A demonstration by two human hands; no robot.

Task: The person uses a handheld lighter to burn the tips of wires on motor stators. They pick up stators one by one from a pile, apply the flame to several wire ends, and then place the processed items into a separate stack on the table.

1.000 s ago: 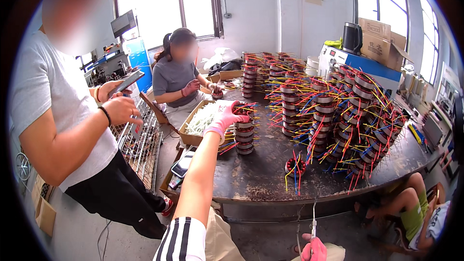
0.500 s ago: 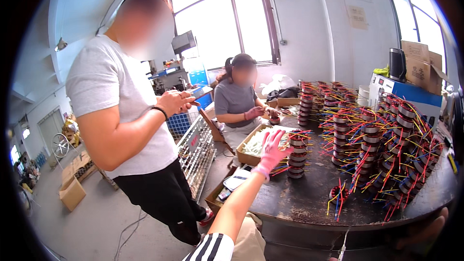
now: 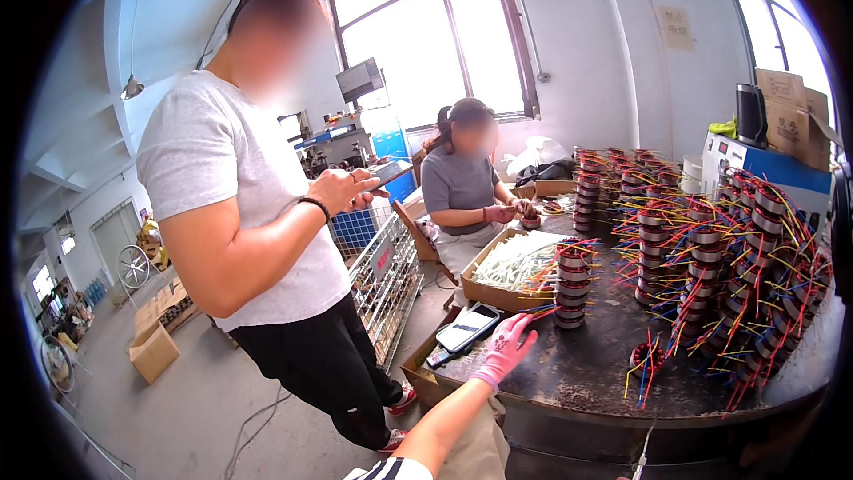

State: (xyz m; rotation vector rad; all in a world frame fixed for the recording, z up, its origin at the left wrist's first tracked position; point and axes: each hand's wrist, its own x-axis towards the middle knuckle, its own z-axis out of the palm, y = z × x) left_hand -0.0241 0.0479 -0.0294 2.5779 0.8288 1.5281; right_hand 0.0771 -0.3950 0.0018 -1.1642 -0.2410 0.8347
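Note:
My left hand (image 3: 506,348), in a pink glove, is open above the near left edge of the dark table (image 3: 569,372). Its fingers are loosely stretched and nothing shows in them. Just left of it, a phone (image 3: 468,327) with a pale screen lies over a box. Past the fingertips stands a stack of wound motor stators (image 3: 571,289) with red, yellow and blue wires; the hand appears apart from it. A single stator (image 3: 646,359) lies farther right. My right hand is not discernible.
A cardboard box of pale strips (image 3: 508,268) stands beyond my hand. Many stator stacks (image 3: 704,262) crowd the right side, wires sticking out. A seated person (image 3: 462,180) handles a stator across the table. Another (image 3: 240,204) stands at left holding a device, beside a wire cage (image 3: 384,280).
My left hand has drawn back toward me and lower, from over the strip box to beside the phone. The view has shifted a little, and the phone is now more fully uncovered.

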